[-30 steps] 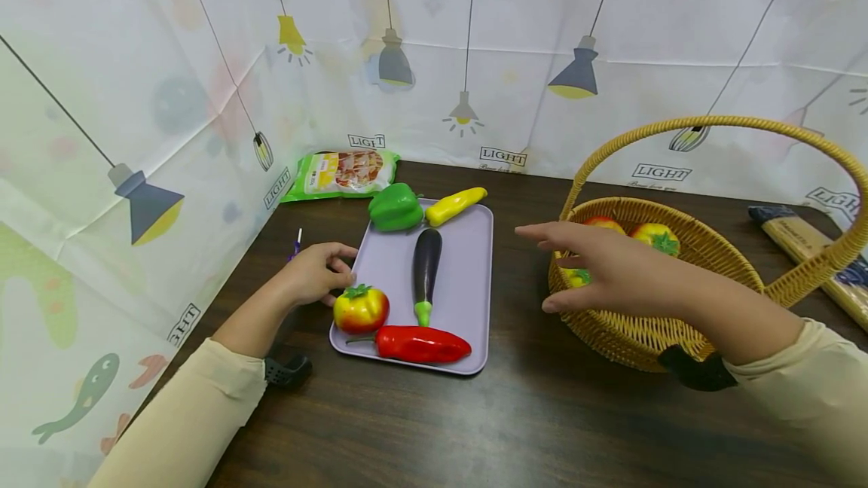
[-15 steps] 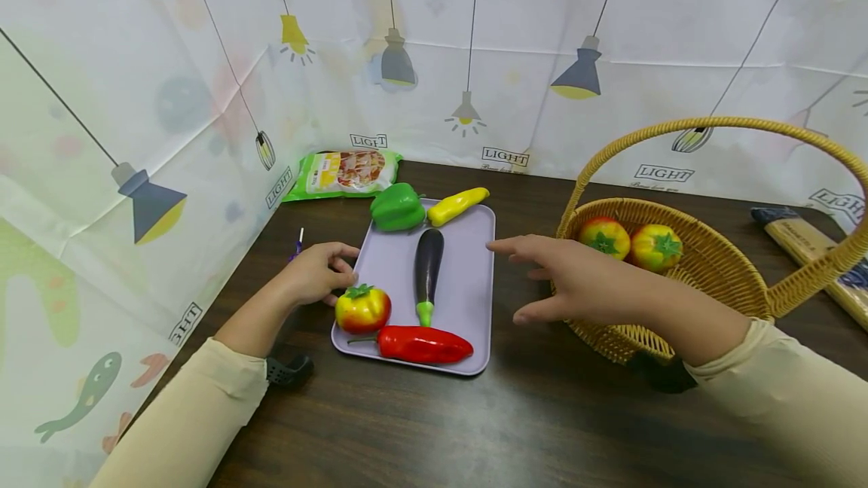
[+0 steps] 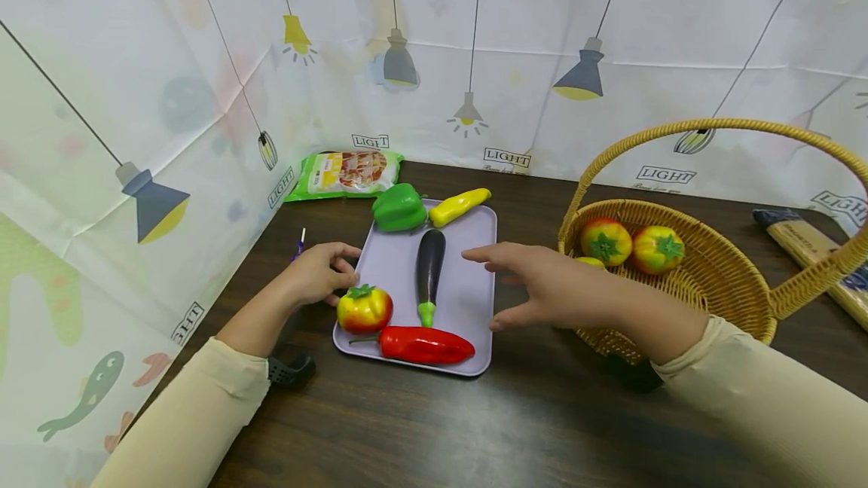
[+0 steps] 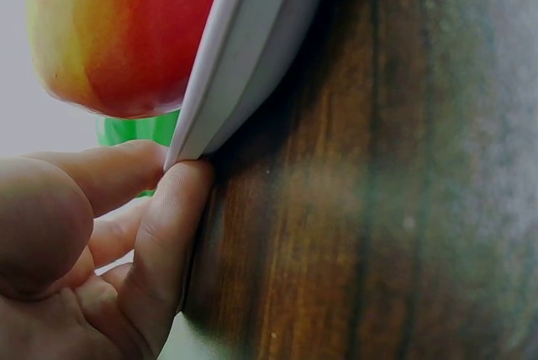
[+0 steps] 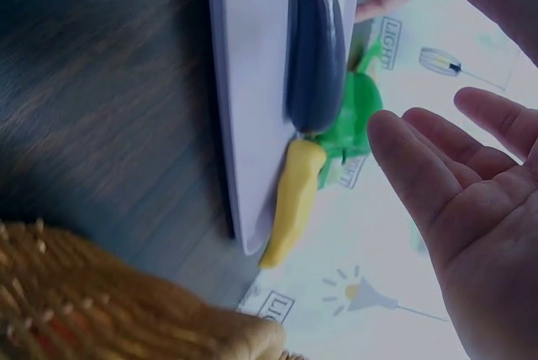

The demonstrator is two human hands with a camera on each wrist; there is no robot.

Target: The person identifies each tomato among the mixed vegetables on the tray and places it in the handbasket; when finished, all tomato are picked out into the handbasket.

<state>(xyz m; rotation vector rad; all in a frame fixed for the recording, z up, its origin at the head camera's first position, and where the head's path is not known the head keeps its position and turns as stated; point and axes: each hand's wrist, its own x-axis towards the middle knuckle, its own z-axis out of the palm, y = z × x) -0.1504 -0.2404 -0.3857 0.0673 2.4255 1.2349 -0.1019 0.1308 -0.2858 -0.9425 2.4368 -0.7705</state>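
Note:
My left hand (image 3: 317,274) pinches the left rim of a pale lilac tray (image 3: 463,277) between thumb and finger, as the left wrist view shows. On the tray lie a red-and-yellow tomato (image 3: 365,310), a red pepper (image 3: 426,345), a dark eggplant (image 3: 430,266), a green bell pepper (image 3: 399,208) and a yellow pepper (image 3: 460,207). Holding nothing, my right hand (image 3: 542,285) hovers by the tray's right edge with its fingers spread. The right wrist view also shows the eggplant (image 5: 317,57) and yellow pepper (image 5: 293,200) beyond that hand.
A wicker basket (image 3: 732,266) with a tall handle stands at the right, several tomatoes (image 3: 658,250) inside. Behind the tray lies a green food packet (image 3: 347,174). A long packet (image 3: 807,247) lies at the far right. Printed cloth walls the table's back and left.
My right hand has moved left, away from over the basket to the tray's right edge, uncovering tomatoes in the basket. My left hand keeps its hold on the tray.

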